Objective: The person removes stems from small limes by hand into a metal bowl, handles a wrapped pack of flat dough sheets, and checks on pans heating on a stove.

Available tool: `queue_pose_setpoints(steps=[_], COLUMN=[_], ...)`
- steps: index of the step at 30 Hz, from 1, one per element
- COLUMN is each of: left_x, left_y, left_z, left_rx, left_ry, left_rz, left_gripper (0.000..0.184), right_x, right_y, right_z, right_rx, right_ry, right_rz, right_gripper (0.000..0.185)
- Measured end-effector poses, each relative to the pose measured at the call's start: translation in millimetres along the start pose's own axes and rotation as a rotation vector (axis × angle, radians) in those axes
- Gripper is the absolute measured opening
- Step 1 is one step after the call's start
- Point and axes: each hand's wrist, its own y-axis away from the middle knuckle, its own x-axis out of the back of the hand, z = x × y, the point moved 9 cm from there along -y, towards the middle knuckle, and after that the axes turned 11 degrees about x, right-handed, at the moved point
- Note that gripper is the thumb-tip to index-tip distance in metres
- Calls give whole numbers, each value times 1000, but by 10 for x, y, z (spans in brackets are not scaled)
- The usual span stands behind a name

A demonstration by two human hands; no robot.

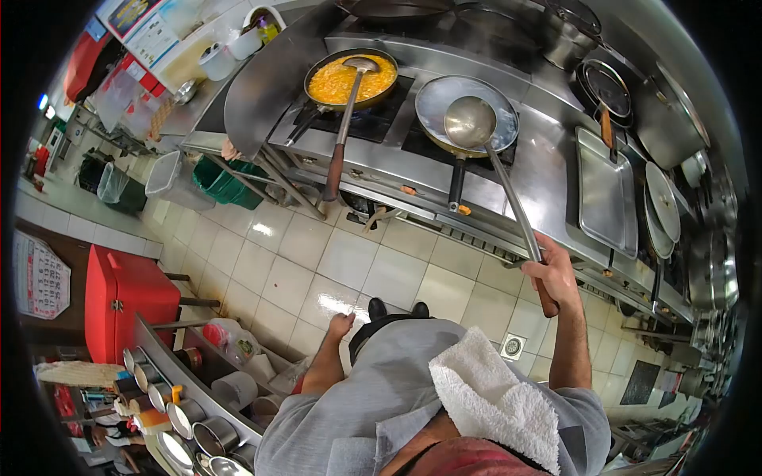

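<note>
My right hand (552, 274) is wrapped round the handle of a long ladle (470, 123). The ladle's round metal bowl is over a frying pan (435, 94) with a pale, shiny inside; whether the two touch I cannot tell. My left hand (341, 324) hangs low over the floor near my body, its fingers curled closed with nothing visible in them. On the left burner a second frying pan (391, 94) holds chunky orange-yellow food (329, 83). A wok spatula (347, 115) rests in that food, its wooden handle jutting past the stove's front.
A rectangular metal tray (605, 190) lies right of the pans on the steel stove (548, 143). Pots and pans crowd the far right, with a big pot (671, 119). Behind me are a red box (135, 301) and a shelf of metal containers (214, 436). Steam rises at the left.
</note>
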Motion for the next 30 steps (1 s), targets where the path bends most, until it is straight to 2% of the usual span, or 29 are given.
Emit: queue_pose_setpoints(steps=[5,6,8,9,10,11,12,13,14,16,18,20,21,22,24,25,26,27,29,30], left_x=[84,69,61,99,129,122,167,242,309,419,469,479,501,464,401,311,219,81,-126,-200], left_y=[204,224,259,315,342,188,197,273,344,464,529,805,940,1080,1420,1656,1890,2002,2229,2321], left_z=[-487,-537,-570,-530,-402,-517,-435,-402,-309,-218,-317,-406,-438,-546,-707,-712,-787,-826,-931,-907], left_rx=[87,53,-45,-28,-157,-109,-185,-113,-92,-49,29,56,34,91,131,143,210,229,254,234], left_ry=[25,-53,-147,-95,-187,-139,-134,-71,-31,73,178,314,398,466,565,643,774,795,936,966], left_rz=[42,36,64,74,107,175,279,317,305,287,413,481,525,578,630,646,669,679,759,759], left_gripper=[52,55,62,62,63,64,63,66,69,75,70,72,74,66,61,57,49,49,46,38], right_x=[-230,-335,-421,-448,-476,-514,-549,-639,-684,-751,-772,-642,-615,-471,-589,-604,-552,-489,-344,-282], right_y=[-177,-200,-286,-361,-479,-568,-652,-761,-792,-962,-1060,-1321,-1373,-1587,-1313,-1321,-1339,-1380,-1591,-1697], right_z=[-80,-122,-138,-25,68,111,153,108,106,140,217,479,479,754,470,491,528,568,809,881], right_rx=[25,39,17,3,4,16,20,69,56,116,154,220,319,510,353,373,379,384,404,548], right_ry=[-23,-11,-87,-175,-249,-314,-381,-310,-276,-211,-55,253,454,548,810,817,941,1061,989,945], right_rz=[-15,-62,-1,25,4,41,78,13,119,117,220,236,226,225,173,143,147,155,71,90], right_gripper=[59,59,58,55,52,52,51,54,56,58,56,60,65,67,67,67,67,67,66,64])
